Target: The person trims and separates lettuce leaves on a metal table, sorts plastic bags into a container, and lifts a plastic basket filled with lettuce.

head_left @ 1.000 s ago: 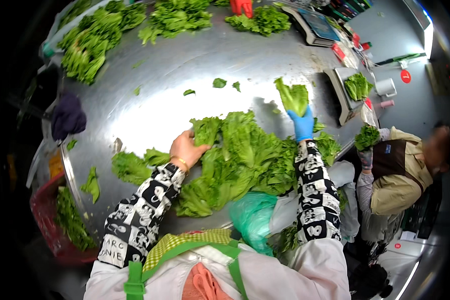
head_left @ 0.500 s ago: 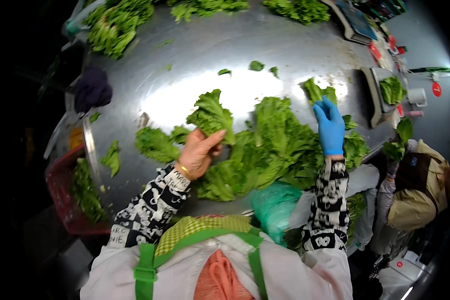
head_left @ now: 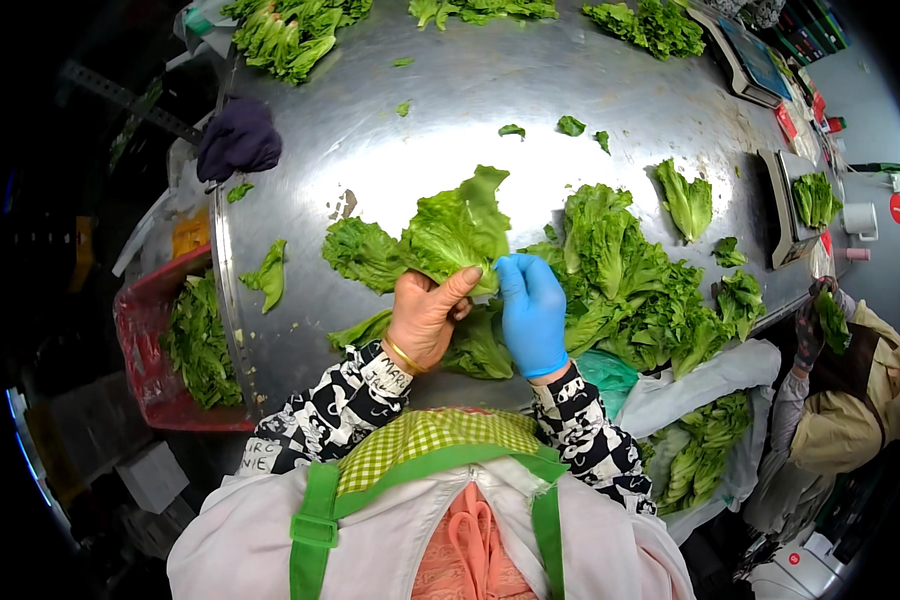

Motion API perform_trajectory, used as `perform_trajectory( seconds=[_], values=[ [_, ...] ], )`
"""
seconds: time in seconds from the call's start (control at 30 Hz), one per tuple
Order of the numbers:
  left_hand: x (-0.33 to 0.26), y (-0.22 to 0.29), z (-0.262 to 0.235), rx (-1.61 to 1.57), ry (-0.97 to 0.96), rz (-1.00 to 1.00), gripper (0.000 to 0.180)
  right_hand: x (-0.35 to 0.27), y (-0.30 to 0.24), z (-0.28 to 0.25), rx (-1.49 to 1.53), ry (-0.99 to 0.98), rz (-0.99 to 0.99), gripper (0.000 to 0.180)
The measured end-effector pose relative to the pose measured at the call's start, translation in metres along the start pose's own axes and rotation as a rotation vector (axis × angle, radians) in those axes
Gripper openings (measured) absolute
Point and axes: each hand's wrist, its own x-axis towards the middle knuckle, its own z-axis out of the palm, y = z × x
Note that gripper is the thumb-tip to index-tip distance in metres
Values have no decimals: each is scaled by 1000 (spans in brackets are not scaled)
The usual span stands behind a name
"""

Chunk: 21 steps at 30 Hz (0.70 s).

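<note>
A small head of lettuce (head_left: 455,230) is gripped at its base by my bare left hand (head_left: 428,318), above the metal table (head_left: 370,130). Beside it, my blue-gloved right hand (head_left: 532,312) pinches at the lettuce's lower right edge, its thumb and fingertips together. Left of the held lettuce lies another lettuce piece (head_left: 363,252). A large pile of lettuce (head_left: 630,270) spreads to the right of my gloved hand. Farther right a separate small lettuce (head_left: 686,200) rests on the steel.
At left stands a red crate (head_left: 150,375) with greens, near a dark purple cloth (head_left: 240,140). Two scales (head_left: 778,205) line the right side. A lettuce-filled bag (head_left: 760,370) hangs at the near right edge. A co-worker (head_left: 850,390) holds greens beyond it.
My right hand has come left from the small lettuce at the right, which now lies released, to the lettuce in my left hand. The whole view has shifted slightly.
</note>
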Motion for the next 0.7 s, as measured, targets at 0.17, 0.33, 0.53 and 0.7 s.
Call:
perform_trajectory(
  seconds=[0.17, 0.33, 0.53, 0.7],
  values=[
    [-17, 13, 1, -9, 77, 223, 19, 1, 6, 16, 784, 83, 492, 19],
    [-24, 36, -46, 653, -73, 708, 27, -6, 13, 14, 104, -300, 238, 26],
    [-58, 33, -83, 789, -17, 551, 37, -19, -16, 1, 65, -392, 173, 23],
    [-71, 41, -84, 1084, 9, 670, 38, -30, -24, -6, 12, -446, 130, 21]
  ],
)
